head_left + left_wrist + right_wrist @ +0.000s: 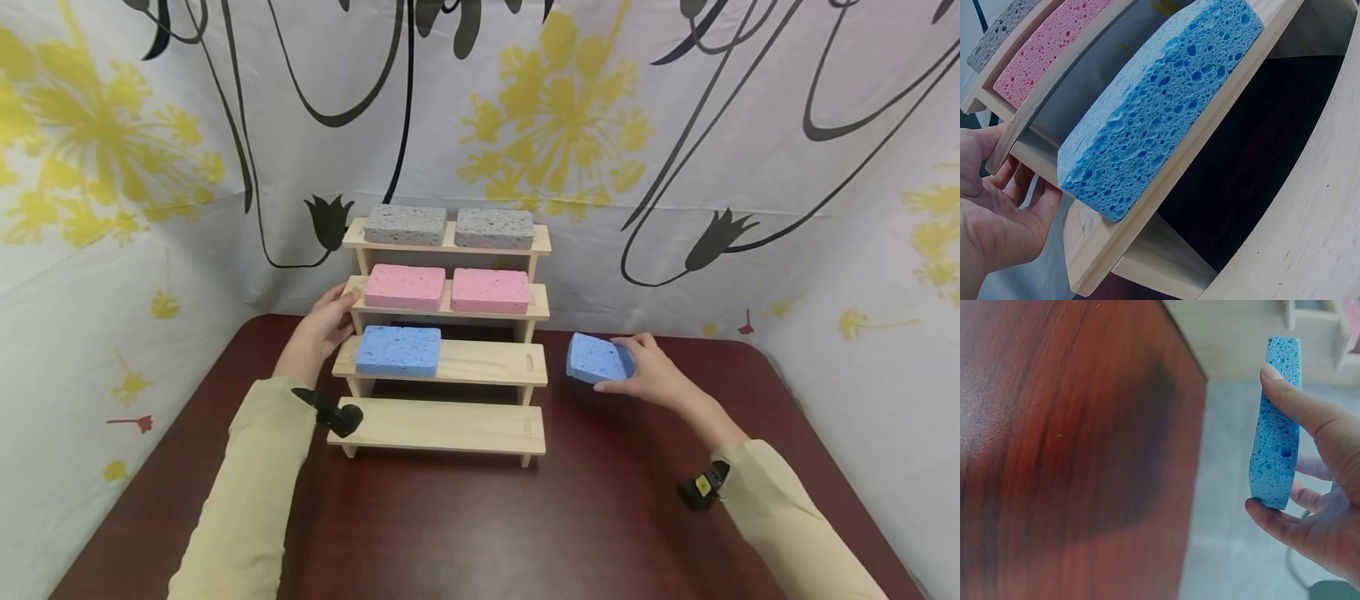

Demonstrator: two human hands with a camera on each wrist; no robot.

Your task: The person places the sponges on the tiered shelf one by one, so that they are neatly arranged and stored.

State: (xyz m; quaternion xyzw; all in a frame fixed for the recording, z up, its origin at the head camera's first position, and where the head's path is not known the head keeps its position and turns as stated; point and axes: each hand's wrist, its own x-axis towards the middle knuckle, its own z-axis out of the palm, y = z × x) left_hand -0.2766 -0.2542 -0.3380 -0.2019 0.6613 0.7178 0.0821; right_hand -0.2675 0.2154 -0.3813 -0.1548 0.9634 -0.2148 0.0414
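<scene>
A four-step wooden stand (487, 364) holds sponges on its upper three steps. My left hand (327, 323) grips the left end of the second step from the top, thumb above and fingers below in the left wrist view. Off the stand's right side, my right hand (651, 372) holds a blue sponge (595, 358) above the table. Thumb and fingers pinch that sponge (1275, 434) by its edges in the right wrist view. Another blue sponge (398, 350) lies on the left half of the third step, close to my left hand (1007, 212).
Two pink sponges (405, 287) sit side by side on the second step, and two grey sponges (406, 225) on the top one. Bare wood shows along the bottom step (442, 423). The dark red table (450, 525) meets a flower-printed cloth (420, 150) behind.
</scene>
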